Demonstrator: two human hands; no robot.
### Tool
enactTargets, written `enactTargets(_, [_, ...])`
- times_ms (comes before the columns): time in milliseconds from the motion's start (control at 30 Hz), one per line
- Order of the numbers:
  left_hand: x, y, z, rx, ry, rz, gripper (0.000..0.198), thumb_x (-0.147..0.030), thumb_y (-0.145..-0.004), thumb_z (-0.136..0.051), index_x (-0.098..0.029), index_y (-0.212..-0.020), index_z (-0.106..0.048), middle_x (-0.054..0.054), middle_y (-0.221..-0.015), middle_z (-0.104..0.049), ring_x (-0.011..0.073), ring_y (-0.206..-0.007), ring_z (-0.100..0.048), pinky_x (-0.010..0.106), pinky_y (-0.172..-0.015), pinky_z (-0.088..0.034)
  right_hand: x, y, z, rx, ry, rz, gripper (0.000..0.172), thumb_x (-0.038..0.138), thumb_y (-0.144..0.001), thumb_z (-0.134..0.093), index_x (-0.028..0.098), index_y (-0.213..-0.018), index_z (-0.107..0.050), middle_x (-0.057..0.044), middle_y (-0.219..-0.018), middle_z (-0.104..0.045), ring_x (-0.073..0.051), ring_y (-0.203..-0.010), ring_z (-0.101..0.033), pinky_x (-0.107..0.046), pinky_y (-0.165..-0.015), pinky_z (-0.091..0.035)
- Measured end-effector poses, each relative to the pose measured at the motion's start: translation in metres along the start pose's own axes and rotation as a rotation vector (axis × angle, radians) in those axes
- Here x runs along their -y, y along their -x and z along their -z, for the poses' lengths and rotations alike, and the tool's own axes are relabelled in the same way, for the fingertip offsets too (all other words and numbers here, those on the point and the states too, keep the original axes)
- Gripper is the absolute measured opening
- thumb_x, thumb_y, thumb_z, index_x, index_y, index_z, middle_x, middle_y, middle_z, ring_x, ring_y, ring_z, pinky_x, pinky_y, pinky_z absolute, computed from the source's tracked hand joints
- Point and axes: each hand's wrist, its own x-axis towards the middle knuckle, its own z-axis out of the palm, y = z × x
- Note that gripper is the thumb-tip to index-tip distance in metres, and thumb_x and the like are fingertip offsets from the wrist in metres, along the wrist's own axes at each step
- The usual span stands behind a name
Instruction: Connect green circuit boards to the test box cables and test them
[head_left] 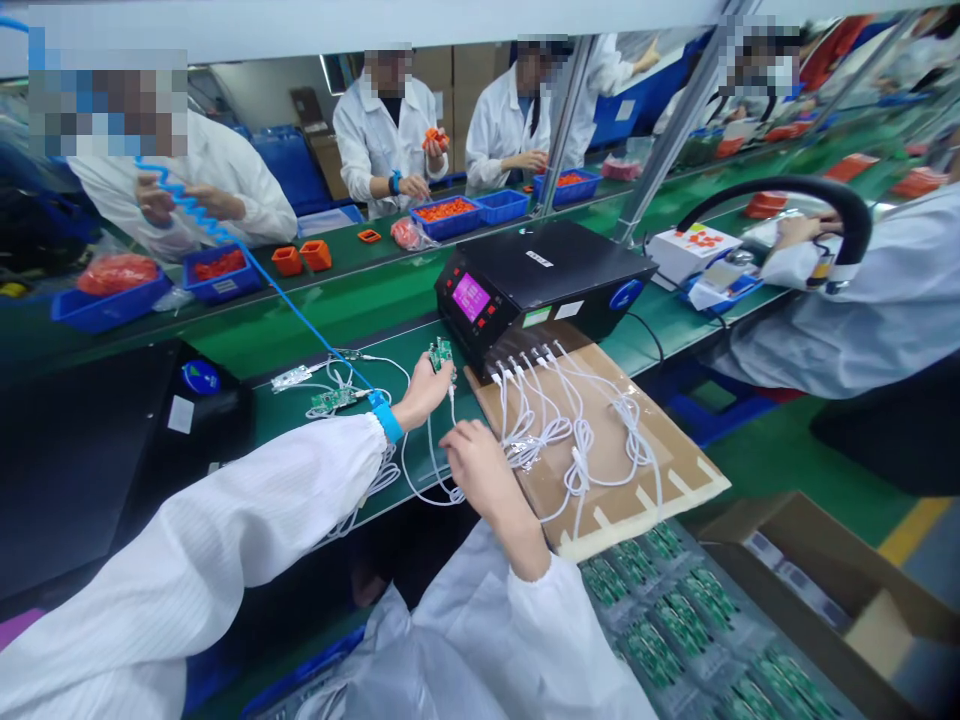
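My left hand [426, 393], with a blue strap at the wrist, is closed on a small green circuit board [440, 352]. A white cable [452, 400] hangs from the board's lower end, its plug against the board. Just below, my right hand [484, 468] has its fingers curled together at this cable. More circuit boards [334, 400] with white cables lie on the green bench to the left of my hands. A black test box [540, 275] with a lit pink screen stands beyond them, several white cables [544, 425] running from its front.
Cardboard [645, 450] lies under the coiled cables. Trays of circuit boards [682, 610] sit at lower right, beside a cardboard box [825, 590]. Another black box [112, 450] is on the left. Across the conveyor [337, 290], co-workers handle orange parts near blue bins [448, 222].
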Motion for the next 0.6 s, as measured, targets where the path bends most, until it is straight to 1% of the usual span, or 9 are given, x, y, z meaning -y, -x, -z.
enactTargets(67, [0.0, 0.001, -0.001, 0.002, -0.008, -0.003, 0.004, -0.016, -0.096, -0.058, -0.019, -0.096, -0.054, 0.0, -0.085, -0.059, 0.0129, -0.072, -0.058, 0.026, -0.068, -0.051, 0.007, 0.004, -0.004, 0.163, 0.146, 0.087, 0.028, -0.001, -0.09, -0.055, 0.017, -0.092, -0.076, -0.009, -0.092, -0.072, -0.028, -0.099, -0.06, -0.039, -0.09, -0.05])
enactTargets(133, [-0.001, 0.003, -0.002, 0.008, -0.011, -0.003, 0.005, -0.017, -0.097, -0.058, -0.019, -0.097, -0.054, 0.0, -0.085, -0.06, 0.0131, -0.073, -0.058, 0.026, -0.069, -0.051, 0.01, 0.003, -0.009, 0.257, 0.246, 0.118, 0.028, -0.005, -0.087, -0.055, 0.016, -0.088, -0.075, -0.01, -0.088, -0.072, -0.029, -0.1, -0.058, -0.039, -0.09, -0.049])
enactTargets(200, [-0.003, 0.005, -0.003, 0.022, -0.012, -0.002, 0.004, -0.018, -0.098, -0.057, -0.019, -0.097, -0.054, 0.0, -0.085, -0.06, 0.0131, -0.074, -0.06, 0.026, -0.071, -0.052, 0.01, 0.0, -0.012, 0.299, 0.29, 0.131, 0.028, -0.005, -0.086, -0.056, 0.015, -0.086, -0.075, -0.011, -0.086, -0.071, -0.03, -0.101, -0.058, -0.04, -0.089, -0.049])
enactTargets(267, [-0.004, 0.007, -0.003, 0.037, -0.012, -0.002, 0.005, -0.018, -0.099, -0.057, -0.019, -0.096, -0.053, 0.0, -0.086, -0.062, 0.0128, -0.075, -0.062, 0.026, -0.074, -0.052, 0.005, -0.001, -0.012, 0.298, 0.29, 0.131, 0.027, -0.003, -0.088, -0.057, 0.016, -0.086, -0.075, -0.011, -0.086, -0.071, -0.03, -0.101, -0.057, -0.04, -0.088, -0.05])
enactTargets(333, [-0.004, 0.007, -0.004, 0.047, -0.008, -0.002, 0.004, -0.019, -0.1, -0.056, -0.019, -0.097, -0.053, 0.001, -0.089, -0.064, 0.013, -0.077, -0.064, 0.026, -0.075, -0.053, -0.004, 0.0, -0.01, 0.236, 0.243, 0.109, 0.025, 0.001, -0.092, -0.056, 0.017, -0.09, -0.076, -0.011, -0.087, -0.071, -0.03, -0.099, -0.057, -0.04, -0.088, -0.051])
enactTargets(367, [-0.003, 0.008, -0.004, 0.054, -0.003, -0.001, 0.004, -0.019, -0.101, -0.055, -0.019, -0.098, -0.052, 0.002, -0.09, -0.065, 0.0134, -0.078, -0.066, 0.026, -0.075, -0.053, -0.009, 0.002, -0.009, 0.179, 0.195, 0.095, 0.024, 0.004, -0.095, -0.055, 0.017, -0.097, -0.076, -0.011, -0.091, -0.071, -0.03, -0.099, -0.057, -0.041, -0.089, -0.052])
enactTargets(467, [-0.002, 0.008, -0.006, 0.097, 0.025, 0.003, 0.004, -0.02, -0.103, -0.053, -0.02, -0.101, -0.049, 0.003, -0.091, -0.067, 0.0152, -0.081, -0.071, 0.028, -0.074, -0.054, -0.023, 0.008, -0.002, -0.051, -0.015, 0.048, 0.026, 0.015, -0.102, -0.05, 0.019, -0.116, -0.072, -0.012, -0.104, -0.07, -0.029, -0.104, -0.058, -0.044, -0.094, -0.054])
enactTargets(533, [-0.003, 0.009, -0.007, 0.13, 0.028, 0.0, 0.006, -0.022, -0.103, -0.054, -0.02, -0.1, -0.049, 0.002, -0.087, -0.068, 0.0159, -0.08, -0.072, 0.028, -0.075, -0.054, -0.03, 0.009, 0.003, -0.2, -0.178, -0.007, 0.025, 0.02, -0.104, -0.047, 0.021, -0.116, -0.069, -0.011, -0.108, -0.067, -0.027, -0.104, -0.061, -0.044, -0.096, -0.054])
enactTargets(600, [-0.004, 0.01, -0.008, 0.146, 0.009, -0.004, 0.01, -0.025, -0.102, -0.058, -0.02, -0.099, -0.05, 0.001, -0.081, -0.068, 0.0163, -0.078, -0.072, 0.029, -0.076, -0.053, -0.035, 0.006, 0.006, -0.334, -0.331, -0.113, 0.02, 0.026, -0.103, -0.048, 0.021, -0.111, -0.066, -0.01, -0.107, -0.066, -0.025, -0.1, -0.065, -0.043, -0.093, -0.056])
